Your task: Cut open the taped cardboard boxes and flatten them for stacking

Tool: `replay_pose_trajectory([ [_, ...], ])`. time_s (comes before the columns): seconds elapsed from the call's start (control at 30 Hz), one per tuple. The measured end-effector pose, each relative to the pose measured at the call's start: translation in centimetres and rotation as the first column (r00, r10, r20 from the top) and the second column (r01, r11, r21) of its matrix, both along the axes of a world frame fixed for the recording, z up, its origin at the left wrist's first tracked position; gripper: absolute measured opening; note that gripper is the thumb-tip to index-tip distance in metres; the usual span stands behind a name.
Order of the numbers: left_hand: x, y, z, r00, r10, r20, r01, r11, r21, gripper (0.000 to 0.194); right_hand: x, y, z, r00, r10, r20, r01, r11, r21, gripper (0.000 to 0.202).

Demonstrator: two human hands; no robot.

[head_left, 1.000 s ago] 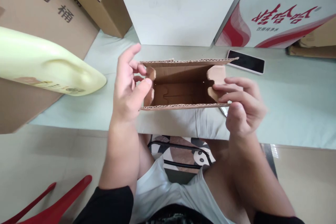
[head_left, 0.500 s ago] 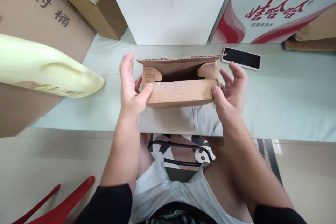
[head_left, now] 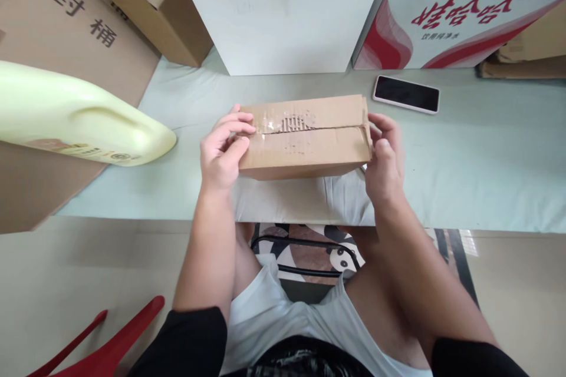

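A small brown cardboard box [head_left: 305,150] stands on the pale green cloth near its front edge, its top flaps folded down and meeting along a torn seam. My left hand [head_left: 223,150] grips the left end, thumb on the front side and fingers over the top corner. At the other end my right hand [head_left: 385,156] holds the right side, with the thumb bent near the corner and the fingers behind it. The inside of the box is hidden.
A phone [head_left: 407,94] lies right of the box. Behind stand a white box [head_left: 287,17] and a red-and-white carton [head_left: 464,23]. At left are a pale yellow bottle [head_left: 84,115], a big carton [head_left: 101,70] and an open box [head_left: 186,29]. Red legs [head_left: 119,336] show lower left.
The box's rear flap has come down over the opening, and the inside no longer shows. My left fingers have moved onto the top, and my right hand has closed in on the right end.
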State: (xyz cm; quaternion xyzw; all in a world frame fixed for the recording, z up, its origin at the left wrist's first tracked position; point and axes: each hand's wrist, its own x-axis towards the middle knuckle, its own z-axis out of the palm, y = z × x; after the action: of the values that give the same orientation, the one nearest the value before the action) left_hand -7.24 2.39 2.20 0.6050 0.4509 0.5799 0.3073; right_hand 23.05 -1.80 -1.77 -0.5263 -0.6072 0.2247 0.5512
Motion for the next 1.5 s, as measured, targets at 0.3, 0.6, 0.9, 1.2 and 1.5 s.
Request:
replay_pose_trajectory([
  [0.3,-3.2,2.2,-1.2,0.927,0.284,0.244,-0.224,0.943,-0.246,0.058,-2.0,0.0,0.0,0.900,0.331,-0.283,-0.407,0.871,-0.275,0.076],
  [0.6,0.7,0.1,-2.2,0.937,0.184,0.297,-0.018,0.875,-0.484,0.072,-2.4,-1.3,4.3,0.893,0.443,0.079,-0.448,0.891,0.078,0.056],
  [0.9,0.6,-1.4,0.4,0.959,-0.179,0.219,0.282,0.550,-0.786,0.059,-2.3,-1.0,4.5,0.958,0.286,0.008,-0.279,0.928,0.247,0.039],
  [1.2,0.3,0.0,-1.1,0.983,0.002,-0.181,-0.098,0.848,-0.522,0.051,-2.6,-1.4,4.2,0.949,0.265,0.169,-0.278,0.959,0.055,0.026],
  [1.5,0.3,-1.0,0.2,0.870,-0.222,-0.440,0.307,0.943,0.132,0.042,-3.2,-1.4,4.3,0.899,0.397,0.186,-0.400,0.916,-0.023,0.040],
])
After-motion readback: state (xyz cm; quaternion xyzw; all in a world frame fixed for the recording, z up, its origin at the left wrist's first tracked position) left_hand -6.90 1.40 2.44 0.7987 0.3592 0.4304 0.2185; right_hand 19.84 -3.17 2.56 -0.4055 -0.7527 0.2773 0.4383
